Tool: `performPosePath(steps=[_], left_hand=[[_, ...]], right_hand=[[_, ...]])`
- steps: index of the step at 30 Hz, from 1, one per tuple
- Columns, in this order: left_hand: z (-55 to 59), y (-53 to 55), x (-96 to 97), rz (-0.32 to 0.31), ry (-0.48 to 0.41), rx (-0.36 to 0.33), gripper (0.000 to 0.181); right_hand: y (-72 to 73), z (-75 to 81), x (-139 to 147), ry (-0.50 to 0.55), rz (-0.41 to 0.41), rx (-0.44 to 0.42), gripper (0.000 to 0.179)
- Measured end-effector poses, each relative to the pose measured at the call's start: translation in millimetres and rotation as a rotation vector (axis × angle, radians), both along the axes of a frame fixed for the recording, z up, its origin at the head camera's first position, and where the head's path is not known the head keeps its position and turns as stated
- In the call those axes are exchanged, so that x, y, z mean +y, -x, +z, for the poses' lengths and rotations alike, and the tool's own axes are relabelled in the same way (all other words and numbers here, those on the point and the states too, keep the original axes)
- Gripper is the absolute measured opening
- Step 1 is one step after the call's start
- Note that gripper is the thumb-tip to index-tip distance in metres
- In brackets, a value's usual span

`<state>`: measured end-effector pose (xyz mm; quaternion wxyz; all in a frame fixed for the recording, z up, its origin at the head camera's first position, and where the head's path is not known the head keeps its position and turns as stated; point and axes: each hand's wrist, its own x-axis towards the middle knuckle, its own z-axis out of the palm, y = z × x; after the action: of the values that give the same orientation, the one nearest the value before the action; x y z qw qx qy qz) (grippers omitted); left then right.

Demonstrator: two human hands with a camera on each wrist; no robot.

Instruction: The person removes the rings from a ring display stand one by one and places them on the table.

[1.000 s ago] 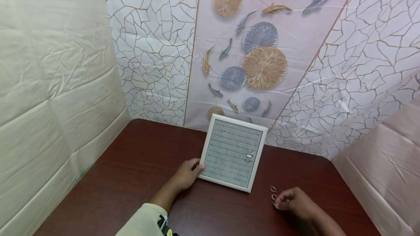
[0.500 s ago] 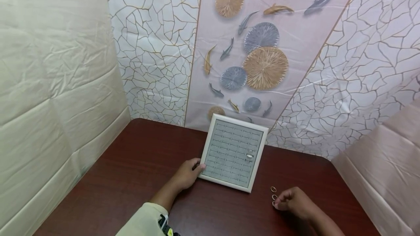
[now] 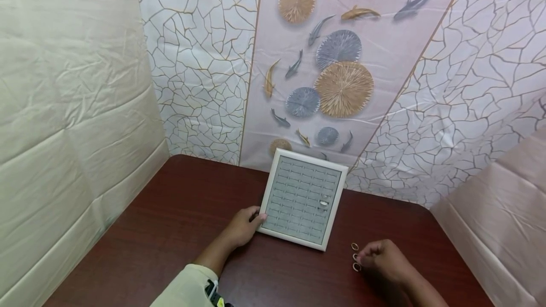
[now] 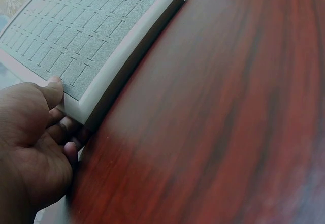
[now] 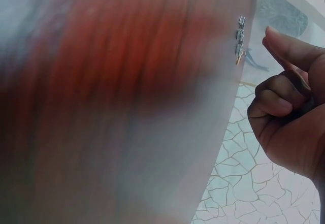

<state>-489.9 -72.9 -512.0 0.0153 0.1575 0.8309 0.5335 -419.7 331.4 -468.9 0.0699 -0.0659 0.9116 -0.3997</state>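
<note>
A ring display tray (image 3: pixel 300 203) with a white frame and grey slotted padding stands tilted on the table. My left hand (image 3: pixel 244 226) grips its lower left corner, thumb on the front and fingers behind, as the left wrist view shows too. In the tray's right part sits a silver-coloured ring (image 3: pixel 323 203), with what looks like another just above it. Three loose rings lie in a row to the right: a far ring (image 3: pixel 355 246), a middle ring (image 3: pixel 355 256) and a near ring (image 3: pixel 356 266). Beside them hovers my right hand (image 3: pixel 384 262), fingers curled, nothing visible in its grasp.
The dark red wooden table (image 3: pixel 179 212) has rounded back corners. Behind it hangs a patterned cloth (image 3: pixel 204 60) with fish and round motifs. Plain cream cloth (image 3: pixel 77 108) closes off the left side, and a pale cloth (image 3: pixel 499 217) the right.
My right hand has let go of the near ring and shifted slightly away from me, beside the middle ring. The near ring now lies in full view. My left hand and the tray stay put.
</note>
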Motion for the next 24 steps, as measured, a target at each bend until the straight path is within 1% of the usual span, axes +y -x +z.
performPosePath(steps=[2,5,11,15,18,24], left_hand=[[0.2,0.3,-0.2,-0.004,0.0,0.0,0.045],[-0.3,1.3,0.1,-0.006,-0.004,0.004,0.045],[-0.8,2.2,0.0,-0.006,-0.003,0.0,0.045],[-2.1,2.5,-0.2,-0.012,-0.002,0.005,0.045],[-2.6,2.6,-0.3,-0.015,-0.003,0.015,0.046],[-3.0,3.2,-0.1,-0.003,-0.001,0.018,0.044]], right_hand=[[1.1,2.5,-2.2,0.019,-0.01,-0.005,0.015],[3.0,7.1,-7.0,0.035,-0.052,0.029,0.015],[9.3,15.8,-19.5,0.011,-0.199,0.196,0.015],[13.8,21.7,-29.8,-0.004,-0.251,0.306,0.018],[17.1,26.8,-38.9,-0.014,-0.256,0.359,0.019],[26.3,35.9,-56.2,-0.02,-0.234,0.411,0.018]])
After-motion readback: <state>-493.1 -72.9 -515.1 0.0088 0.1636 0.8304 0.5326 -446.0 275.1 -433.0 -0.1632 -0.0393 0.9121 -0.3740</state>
